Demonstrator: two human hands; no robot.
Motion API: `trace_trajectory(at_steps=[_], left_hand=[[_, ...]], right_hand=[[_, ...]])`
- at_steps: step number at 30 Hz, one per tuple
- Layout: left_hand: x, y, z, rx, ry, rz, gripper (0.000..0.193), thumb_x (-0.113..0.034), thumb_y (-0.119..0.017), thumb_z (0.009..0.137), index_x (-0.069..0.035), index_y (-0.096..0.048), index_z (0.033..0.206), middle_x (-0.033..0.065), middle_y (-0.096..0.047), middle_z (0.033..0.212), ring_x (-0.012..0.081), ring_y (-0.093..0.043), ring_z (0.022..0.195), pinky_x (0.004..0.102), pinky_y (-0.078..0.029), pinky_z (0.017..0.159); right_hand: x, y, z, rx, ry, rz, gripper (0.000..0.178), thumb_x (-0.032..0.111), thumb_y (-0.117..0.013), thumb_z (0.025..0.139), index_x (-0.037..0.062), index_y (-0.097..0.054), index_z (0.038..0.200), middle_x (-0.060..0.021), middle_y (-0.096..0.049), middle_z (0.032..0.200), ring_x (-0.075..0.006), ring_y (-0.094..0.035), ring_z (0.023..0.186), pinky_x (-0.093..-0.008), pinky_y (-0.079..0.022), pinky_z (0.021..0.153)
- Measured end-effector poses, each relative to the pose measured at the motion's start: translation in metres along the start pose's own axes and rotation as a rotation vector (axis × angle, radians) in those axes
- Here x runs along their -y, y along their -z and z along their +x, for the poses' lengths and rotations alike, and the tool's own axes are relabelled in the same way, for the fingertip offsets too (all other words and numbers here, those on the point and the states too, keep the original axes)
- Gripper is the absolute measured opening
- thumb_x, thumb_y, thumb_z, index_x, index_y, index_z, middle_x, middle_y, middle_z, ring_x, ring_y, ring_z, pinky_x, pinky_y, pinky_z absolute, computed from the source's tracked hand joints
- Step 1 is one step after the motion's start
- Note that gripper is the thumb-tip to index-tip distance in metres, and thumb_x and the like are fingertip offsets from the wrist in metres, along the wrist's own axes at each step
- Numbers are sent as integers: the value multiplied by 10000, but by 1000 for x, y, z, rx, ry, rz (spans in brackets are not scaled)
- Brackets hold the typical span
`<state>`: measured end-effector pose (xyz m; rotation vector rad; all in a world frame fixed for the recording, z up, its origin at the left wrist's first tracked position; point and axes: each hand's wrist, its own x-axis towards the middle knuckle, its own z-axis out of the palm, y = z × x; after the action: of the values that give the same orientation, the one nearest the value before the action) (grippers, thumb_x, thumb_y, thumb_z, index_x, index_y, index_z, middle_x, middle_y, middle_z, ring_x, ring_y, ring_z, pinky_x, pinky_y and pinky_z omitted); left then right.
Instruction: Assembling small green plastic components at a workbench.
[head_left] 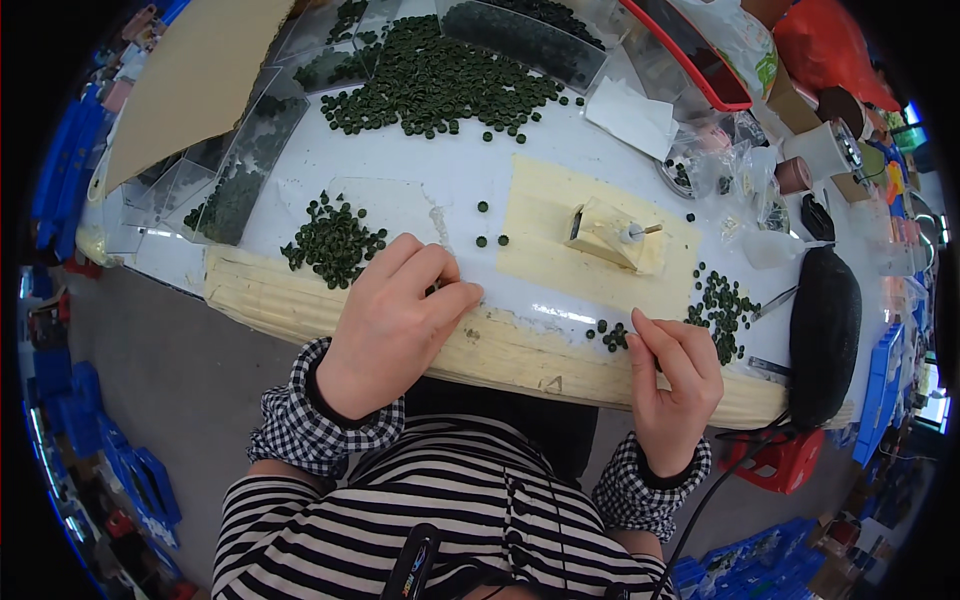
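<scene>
My left hand point(390, 325) is at the front edge of the table, its fingers curled and the thumb drawn toward the index finger. A small dark green round piece point(432, 288) peeks out between them. Just left of that hand lies a loose pile of dark green round pieces point(335, 245). My right hand point(677, 385) is bent in a pinch at the table edge, and whatever its fingertips hold is hidden. Its tips nearly touch a small cluster of the same pieces point(612, 337). More pieces point(725, 305) are scattered just beyond it.
A cream block with a small metal shaft point(615, 235) stands on a yellowish sheet point(530, 210). At the back lies a large heap of green pieces point(425, 75) beside clear trays point(235, 200). Cardboard point(195, 85) leans at left; a black padded bundle point(825, 335) is at right.
</scene>
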<state>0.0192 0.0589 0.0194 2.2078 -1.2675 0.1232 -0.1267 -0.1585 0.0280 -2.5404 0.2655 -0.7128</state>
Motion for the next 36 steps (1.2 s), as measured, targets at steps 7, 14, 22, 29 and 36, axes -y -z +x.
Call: trace_trajectory(at_steps=[7, 14, 22, 29, 36], left_hand=[[-16, -6, 10, -65, 125, -556, 115, 35, -710, 773, -4, -645, 861, 118, -686, 911, 204, -682, 810, 278, -541, 716], [-32, -38, 30, 154, 635, -1863, 154, -64, -565, 961, -8, -604, 1098, 101, -670, 982, 127, -635, 842, 238, -535, 753], [-21, -49, 28, 135, 691, -2088, 248, -130, -540, 987, 5, -595, 1187, 93, -674, 1038, 117, -658, 912, 217, -548, 822], [-25, -47, 30, 102, 741, -2004, 267, -124, -518, 996, 17, -576, 1215, 101, -663, 1039, 115, -635, 905, 211, -533, 821], [-26, -50, 29, 84, 672, -1992, 247, -101, -517, 991, 0, -583, 1208, 119, -661, 1092, 140, -645, 985, 239, -531, 877]], right_hand=[[1, 1, 29, -225, 34, -10, 185, -33, -722, 758, 16, -711, 937, -79, -634, 814, -227, -575, 733, -316, -452, 644], [-15, -16, 67, -146, 30, 62, 153, 37, -721, 786, 22, -680, 932, -92, -628, 856, -245, -581, 787, -331, -453, 700], [-17, -19, 65, -150, -6, 133, 106, 23, -730, 773, 16, -690, 871, -87, -625, 848, -233, -587, 788, -312, -458, 699], [14, -1, 53, -369, 64, 209, 79, -10, -705, 793, 0, -686, 869, -100, -613, 841, -212, -585, 794, -289, -458, 711], [8, -27, 47, -134, -9, 674, 57, 22, -576, 927, -23, -588, 960, -102, -606, 923, -172, -618, 836, -270, -492, 744]])
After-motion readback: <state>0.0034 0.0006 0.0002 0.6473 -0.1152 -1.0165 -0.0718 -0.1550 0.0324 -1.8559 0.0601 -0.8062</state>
